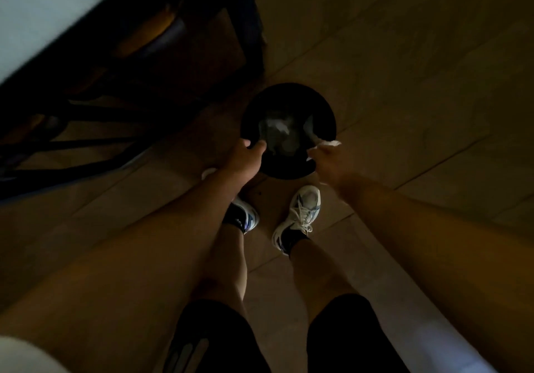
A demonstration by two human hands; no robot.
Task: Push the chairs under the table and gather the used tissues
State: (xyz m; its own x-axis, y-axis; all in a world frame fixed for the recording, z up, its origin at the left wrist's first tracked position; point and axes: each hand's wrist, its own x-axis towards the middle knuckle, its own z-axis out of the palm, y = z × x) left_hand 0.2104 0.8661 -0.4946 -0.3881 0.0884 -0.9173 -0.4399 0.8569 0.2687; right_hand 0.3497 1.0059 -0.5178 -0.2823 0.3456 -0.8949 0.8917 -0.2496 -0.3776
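Observation:
A round black bin [289, 98] stands on the tiled floor in front of my feet, with pale crumpled tissues [276, 126] lying inside it. My left hand [245, 158] grips the bin's near left rim, fingers curled over the edge. My right hand [328, 160] pinches a white used tissue [329, 143] at the bin's right rim. At the upper left is the white table top [43, 11], and a dark chair [202, 45] sits tucked under its edge.
Dark chair or table legs [72, 152] spread across the floor at the left. Open tiled floor [419, 69] stretches to the right and behind the bin. My two shoes [300, 213] stand just short of the bin.

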